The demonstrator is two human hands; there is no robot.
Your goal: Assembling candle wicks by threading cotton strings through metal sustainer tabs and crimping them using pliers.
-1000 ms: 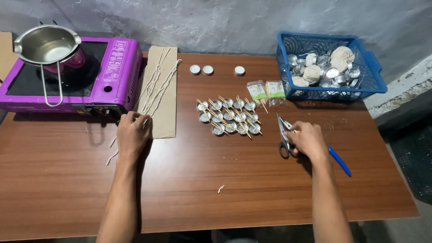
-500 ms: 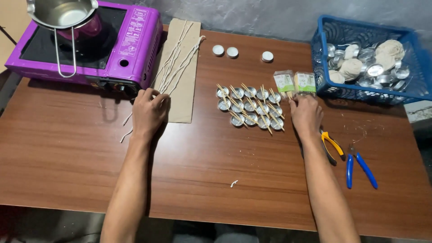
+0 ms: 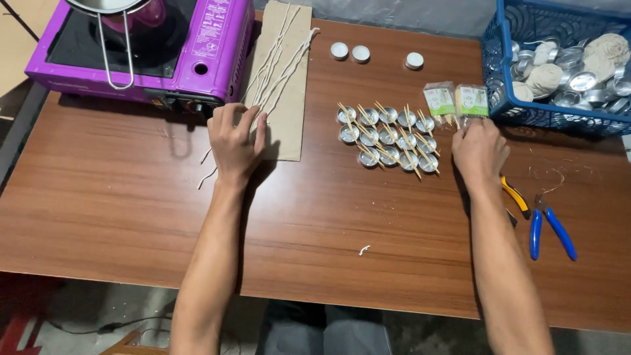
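A person's left hand [image 3: 235, 139] lies flat, fingers spread, on pale wicks [image 3: 276, 56] that run in long waxy strands up a cardboard strip [image 3: 292, 105] beside a purple stove [image 3: 141, 49]. The right hand [image 3: 480, 150], fingers curled, touches two clear packets [image 3: 456, 100] of sticks near a blue basket [image 3: 499, 98]; whether it grips them cannot be told. Metal cups [image 3: 388, 138] with sticks sit between the hands.

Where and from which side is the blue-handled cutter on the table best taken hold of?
Grip the blue-handled cutter around both handles from above, coming from the near table edge: they lie flat, splayed toward that edge, with the small metal head pointing away. The right hand is nearest.
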